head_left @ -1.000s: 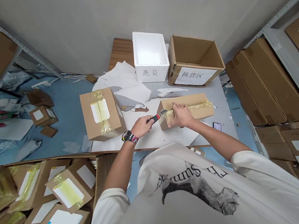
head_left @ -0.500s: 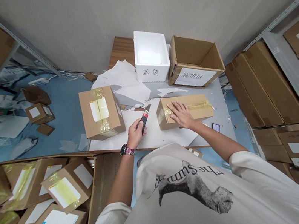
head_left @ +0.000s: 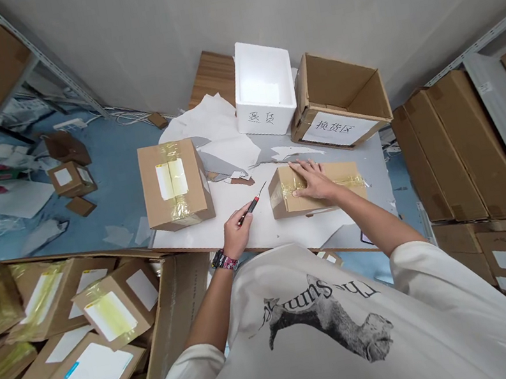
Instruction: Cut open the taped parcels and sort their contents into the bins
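My left hand (head_left: 236, 230) is closed around a utility knife (head_left: 250, 206) with a red and black handle. Its bare blade points up and right, a little short of the taped cardboard box (head_left: 342, 176) on the right. On top of that box lies my right hand (head_left: 313, 179), fingers spread over the yellow tape and thumb toward its left end. A larger taped carton (head_left: 175, 186) with white labels stands to the left of the knife, touched by neither hand.
At the table's back stand a white foam box (head_left: 262, 87) and an open carton (head_left: 339, 97) with a handwritten sign. Torn white paper (head_left: 222, 149) covers part of the table (head_left: 280, 236). Labelled parcels (head_left: 109, 317) fill a big bin at lower left. Shelving with cartons (head_left: 464, 147) flanks the right.
My left hand has turned the knife so the blade points closer to the right-hand box. My right hand has shifted slightly on that box. The whole view has swung a little.
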Demonstrator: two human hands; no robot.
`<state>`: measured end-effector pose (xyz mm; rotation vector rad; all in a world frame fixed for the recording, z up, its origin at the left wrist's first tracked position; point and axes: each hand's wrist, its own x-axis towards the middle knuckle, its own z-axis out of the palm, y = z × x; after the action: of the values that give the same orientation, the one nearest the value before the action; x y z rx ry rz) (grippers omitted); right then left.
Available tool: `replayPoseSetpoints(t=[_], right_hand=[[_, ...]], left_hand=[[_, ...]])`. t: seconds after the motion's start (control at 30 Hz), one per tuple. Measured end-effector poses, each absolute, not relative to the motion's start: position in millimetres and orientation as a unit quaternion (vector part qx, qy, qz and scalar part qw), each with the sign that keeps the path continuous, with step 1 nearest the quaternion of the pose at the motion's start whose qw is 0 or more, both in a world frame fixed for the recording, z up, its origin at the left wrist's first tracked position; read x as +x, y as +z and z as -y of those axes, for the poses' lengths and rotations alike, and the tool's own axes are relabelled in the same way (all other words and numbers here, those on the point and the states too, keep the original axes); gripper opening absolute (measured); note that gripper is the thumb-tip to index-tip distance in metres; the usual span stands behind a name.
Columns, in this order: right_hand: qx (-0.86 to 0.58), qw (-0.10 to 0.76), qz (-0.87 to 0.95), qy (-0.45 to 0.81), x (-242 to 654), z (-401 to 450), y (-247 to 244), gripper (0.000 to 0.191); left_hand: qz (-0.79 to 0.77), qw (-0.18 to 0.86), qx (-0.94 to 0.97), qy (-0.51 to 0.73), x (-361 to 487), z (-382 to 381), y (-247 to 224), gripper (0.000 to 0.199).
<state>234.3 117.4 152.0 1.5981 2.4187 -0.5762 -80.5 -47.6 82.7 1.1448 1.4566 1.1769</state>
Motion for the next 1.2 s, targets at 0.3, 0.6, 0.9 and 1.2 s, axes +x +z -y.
replayPoseSetpoints(t=[0.3,0.6,0.9,1.2], right_hand=[[0.525,0.058,-0.839,-0.129,234.2,-109.6,146.4,0.093],[0.498,0.04,-0.865,-0.052,241.7,-100.7,124.0,0.071],[0.477,-0.006,-0.878,-0.038,246.5,-93.8,112.6,0.067],[0.476,-0.012,-0.878,-0.055,242.7,-101.9,114.6,0.063]], left_hand=[[-0.558,0.363,0.61,0.43,-80.7,42.4,107.9,0.042],[-0.57,0.246,0.729,0.288,-73.4,36.9,107.6,0.044],[-0.55,0.178,0.8,0.162,-77.2,10.6,113.2,0.049],[-0.56,0.153,0.803,0.135,-90.7,-7.1,120.3,0.049]])
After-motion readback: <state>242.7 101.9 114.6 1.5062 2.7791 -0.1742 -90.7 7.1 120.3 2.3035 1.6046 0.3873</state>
